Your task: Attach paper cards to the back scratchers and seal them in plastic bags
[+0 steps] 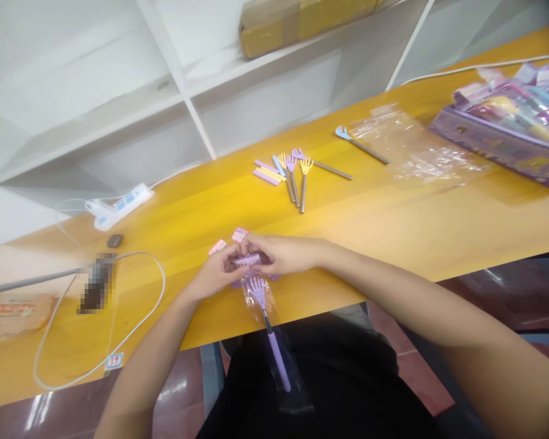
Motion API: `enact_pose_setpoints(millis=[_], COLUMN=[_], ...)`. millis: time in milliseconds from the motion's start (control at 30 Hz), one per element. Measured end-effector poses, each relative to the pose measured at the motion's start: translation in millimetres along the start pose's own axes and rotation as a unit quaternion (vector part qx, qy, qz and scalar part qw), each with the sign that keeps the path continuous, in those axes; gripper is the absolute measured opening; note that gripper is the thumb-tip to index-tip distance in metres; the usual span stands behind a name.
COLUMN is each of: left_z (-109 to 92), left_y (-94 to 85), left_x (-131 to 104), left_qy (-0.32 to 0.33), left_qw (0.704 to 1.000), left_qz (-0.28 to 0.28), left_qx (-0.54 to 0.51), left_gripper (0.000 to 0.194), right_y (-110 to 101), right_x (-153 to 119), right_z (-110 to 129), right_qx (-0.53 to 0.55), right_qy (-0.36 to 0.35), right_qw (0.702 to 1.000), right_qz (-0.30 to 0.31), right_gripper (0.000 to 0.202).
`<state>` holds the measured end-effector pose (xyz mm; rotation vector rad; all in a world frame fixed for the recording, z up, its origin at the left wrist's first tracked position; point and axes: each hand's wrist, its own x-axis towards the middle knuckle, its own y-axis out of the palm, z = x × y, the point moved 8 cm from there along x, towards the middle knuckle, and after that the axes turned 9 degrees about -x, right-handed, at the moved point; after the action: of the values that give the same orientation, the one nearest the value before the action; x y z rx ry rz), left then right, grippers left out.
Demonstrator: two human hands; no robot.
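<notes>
My left hand [217, 271] and my right hand [274, 253] are both closed, pinching a small purple header card [247, 261] from its two sides. Just below the card hangs a clear plastic bag [297, 399], reaching past the table's front edge toward my lap. Inside the bag lies a purple back scratcher [278, 360], claw end up near my fingers and handle down. Two pink-and-white cards [217, 247] lie just beyond my fingers. Whether the bag's mouth is under the card is hidden by my fingers.
Farther back lie several loose back scratcher heads on metal rods [303, 186], beside coloured handle tubes [269, 174]. To the right are clear plastic bags [407, 152] and a purple display box [498, 143] with packaged items. A power strip [121, 207] and a looped white cable [162, 286] occupy the left.
</notes>
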<state>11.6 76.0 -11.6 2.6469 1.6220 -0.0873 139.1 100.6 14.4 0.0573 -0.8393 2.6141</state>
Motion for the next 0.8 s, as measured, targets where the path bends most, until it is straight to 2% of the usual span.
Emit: enact_pose_setpoints(millis=[200,333,500,700,800], left_z=[2,-4,-8,-1,-3], left_y=[3.6,6.7,5.5,8.3,5.9], left_x=[-4,-8,-10,-9,-10], left_qy=[-0.019,-0.044,-0.051,-0.082,-0.089], left_qw=[1.000,0.998,0.997,0.993,0.996], left_qz=[0.021,0.034,0.045,0.052,0.032], left_qx=[-0.012,-0.022,-0.036,-0.061,-0.001], left_gripper=[0.039,0.036,0.037,0.074,0.073], right_y=[6,8,9,8,8], right_x=[-2,-3,-3,-2,-3], right_z=[6,11,10,1,-4], right_qx=[0.045,0.097,0.141,0.193,0.235], right_qy=[-0.023,-0.050,-0.039,-0.008,0.039], right_qw=[0.997,0.991,0.985,0.978,0.968], right_qz=[0.054,0.081,0.091,0.076,0.083], right_gripper=[0.022,0.034,0.042,0.045,0.049])
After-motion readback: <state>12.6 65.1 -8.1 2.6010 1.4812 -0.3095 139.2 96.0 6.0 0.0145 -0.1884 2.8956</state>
